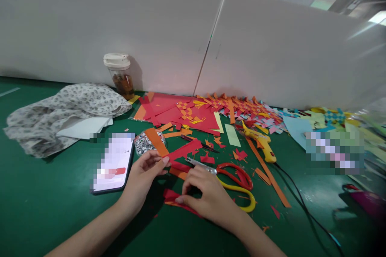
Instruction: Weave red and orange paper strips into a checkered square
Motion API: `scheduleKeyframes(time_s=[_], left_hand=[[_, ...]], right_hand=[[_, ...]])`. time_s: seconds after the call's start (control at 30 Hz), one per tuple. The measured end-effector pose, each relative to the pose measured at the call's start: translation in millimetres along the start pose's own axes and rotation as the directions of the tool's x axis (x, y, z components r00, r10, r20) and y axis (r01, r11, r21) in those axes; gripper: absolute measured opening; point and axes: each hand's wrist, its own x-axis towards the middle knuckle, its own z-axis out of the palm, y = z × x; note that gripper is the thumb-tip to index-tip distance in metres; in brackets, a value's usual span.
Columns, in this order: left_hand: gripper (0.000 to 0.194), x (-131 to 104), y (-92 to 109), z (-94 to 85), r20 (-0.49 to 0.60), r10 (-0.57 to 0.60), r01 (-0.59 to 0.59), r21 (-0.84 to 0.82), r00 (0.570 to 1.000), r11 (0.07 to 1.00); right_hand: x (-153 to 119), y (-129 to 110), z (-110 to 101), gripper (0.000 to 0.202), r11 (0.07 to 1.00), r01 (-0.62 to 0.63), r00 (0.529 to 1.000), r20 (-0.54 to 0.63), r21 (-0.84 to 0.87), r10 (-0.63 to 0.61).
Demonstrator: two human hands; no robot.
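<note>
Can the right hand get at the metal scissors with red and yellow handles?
Probably yes: the right hand is beside the scissors, which lie largely uncovered. It might first need to leave the red and orange paper at its thumb.

On the green desk (60, 217), red-and-yellow-handled metal scissors (219, 168) lie right of a rectangular black-edged phone (115, 158), before a pistol-shaped yellow plastic glue gun (263, 143).

The light is dim, with glare and blur toward the right
</note>
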Motion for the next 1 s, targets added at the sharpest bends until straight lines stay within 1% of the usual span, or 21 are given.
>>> scheduleKeyframes(time_s=[0.07,0.1,0.2,0.23,0.3,0.4,0.47,0.5,0.57,0.67,0.73,0.8,0.83,0.87,0.9,0.97,1.0], left_hand=[[0.023,0,1,0.5,0.001,0.000,0.000,-0.010,1.000,1.000],[0.023,0,2,0.8,0.000,-0.002,0.002,-0.015,1.000,1.000],[0.024,0,3,1.6,-0.003,-0.014,0.014,-0.023,1.000,1.000],[0.024,0,4,1.6,-0.003,-0.015,0.015,-0.021,1.000,1.000],[0.023,0,4,1.4,-0.001,-0.013,0.013,-0.015,1.000,1.000],[0.024,-1,5,0.8,-0.015,-0.026,0.026,-0.019,1.000,0.999],[0.025,-2,5,0.6,-0.021,-0.042,0.042,-0.027,0.999,0.999],[0.025,-2,5,0.6,-0.020,-0.048,0.047,-0.028,0.999,0.999],[0.024,-2,5,0.5,-0.014,-0.047,0.047,-0.026,0.999,0.999],[0.023,0,4,0.6,-0.010,-0.040,0.040,-0.021,0.999,0.999],[0.023,1,4,0.8,-0.007,-0.039,0.039,-0.018,0.999,0.999],[0.023,1,5,0.9,0.002,-0.036,0.036,-0.012,0.999,0.999],[0.023,1,5,1.0,0.005,-0.034,0.034,-0.011,0.999,0.999],[0.023,0,5,1.0,0.007,-0.031,0.032,-0.010,0.999,0.999],[0.024,0,5,1.0,0.007,-0.029,0.029,-0.011,1.000,1.000],[0.024,0,5,0.8,0.000,-0.023,0.023,-0.015,1.000,1.000],[0.024,-1,5,0.8,-0.002,-0.019,0.019,-0.017,1.000,1.000]], right_hand=[[0,-1,-1,0.018,0.995,-0.021,0.998,-0.050,0.100,0.027],[0,-1,-1,0.018,0.988,-0.049,0.995,-0.076,0.146,0.061],[1,0,-1,0.021,0.940,-0.169,0.965,-0.145,0.296,0.219],[1,0,0,0.023,0.909,-0.206,0.944,-0.170,0.362,0.282],[2,1,-1,0.026,0.817,-0.243,0.886,-0.224,0.523,0.407],[4,6,-2,0.028,0.654,-0.214,0.769,-0.288,0.726,0.571],[5,10,-4,0.028,0.589,-0.174,0.707,-0.316,0.789,0.633],[5,11,-4,0.027,0.575,-0.159,0.687,-0.329,0.802,0.648],[6,14,-5,0.026,0.568,-0.144,0.672,-0.341,0.811,0.658],[6,16,-5,0.027,0.588,-0.141,0.672,-0.359,0.796,0.648],[5,15,-4,0.028,0.627,-0.145,0.678,-0.385,0.765,0.626],[5,15,-2,0.027,0.681,-0.165,0.694,-0.406,0.713,0.594],[4,15,-2,0.027,0.710,-0.182,0.710,-0.408,0.681,0.574],[4,14,-1,0.026,0.741,-0.199,0.732,-0.406,0.642,0.548],[3,13,-1,0.024,0.777,-0.214,0.764,-0.395,0.592,0.511],[2,11,-1,0.023,0.845,-0.224,0.861,-0.308,0.486,0.405],[2,10,-1,0.030,0.875,-0.217,0.904,-0.250,0.433,0.347]])
